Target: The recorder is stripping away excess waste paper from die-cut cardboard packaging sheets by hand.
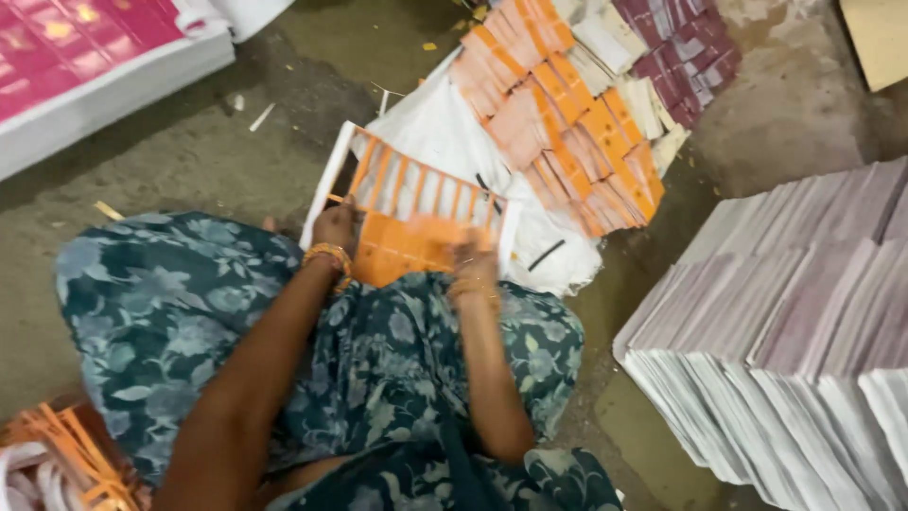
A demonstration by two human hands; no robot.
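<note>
Blue floral cloth (284,341) over the person's lap fills the near part of the view, with a tangle of orange strips (71,454) lying on the floor at the near left. Just past the knees, both hands rest on an orange card sheet (407,222). The left hand (333,227) is closed on the sheet's near left part; the right hand (473,254) presses on its near right part, though blur hides how far those fingers are curled. The far half of the sheet is already an open lattice, while its near half looks solid, so the work seems about midway on this sheet. It lies on a white sack (445,142). Beyond that, rows of orange, cream and maroon card pieces (577,104) are laid out. Tall stacks of printed sheets (804,322) stand at the right.
</note>
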